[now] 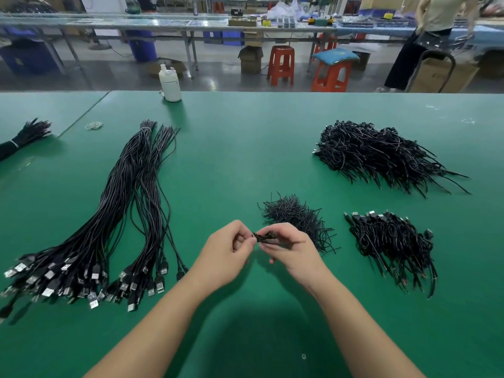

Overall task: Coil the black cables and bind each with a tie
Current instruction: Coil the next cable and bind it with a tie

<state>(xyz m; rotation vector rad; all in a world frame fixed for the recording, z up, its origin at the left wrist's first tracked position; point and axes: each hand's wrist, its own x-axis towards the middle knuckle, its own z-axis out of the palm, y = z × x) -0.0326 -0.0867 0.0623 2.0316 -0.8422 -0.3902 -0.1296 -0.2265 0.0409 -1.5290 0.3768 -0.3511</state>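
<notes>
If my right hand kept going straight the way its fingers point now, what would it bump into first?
Probably the left hand: the right hand points left toward it, both pinching the same small black cable bundle, though depth is hard to judge.

We are in a factory assembly hall: the long green-matted worktop (245,148) carries heaps of black USB cables (109,214) and coiled bundles (381,154); beyond it stand a metal-framed assembly bench (163,23), red plastic stools (281,65), blue plastic bins (27,58) and brown cardboard boxes (249,60) on a concrete floor.
</notes>
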